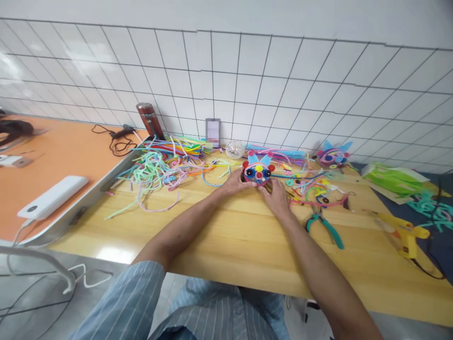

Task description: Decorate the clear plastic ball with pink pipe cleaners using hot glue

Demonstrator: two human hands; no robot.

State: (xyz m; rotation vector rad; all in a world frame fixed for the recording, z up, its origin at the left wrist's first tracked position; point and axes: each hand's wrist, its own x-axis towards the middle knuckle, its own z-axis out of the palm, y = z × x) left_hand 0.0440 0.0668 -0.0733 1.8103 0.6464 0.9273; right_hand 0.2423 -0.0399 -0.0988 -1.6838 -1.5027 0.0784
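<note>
A small decorated craft figure (257, 175) stands in the middle of the wooden table, with blue pointed ears, a yellow and a red pompom, and black round eyes. My left hand (236, 184) grips its left side, thumb along the lower front. On the other side my right hand (275, 192) closes on its lower right edge. Behind it rests a clear, shiny ball (235, 149). Tangled pipe cleaners (155, 170) in pastel colours lie to the left of my hands. Teal-handled pliers (323, 227) lie to the right, near my right forearm.
A yellow hot glue gun (406, 233) lies at the table's right. Further back are a similar craft figure (332, 155) and a green packet (391, 179). A brown flask (150, 120) stands at the back left, beside an orange desk (71, 146) holding a white power strip (53, 197).
</note>
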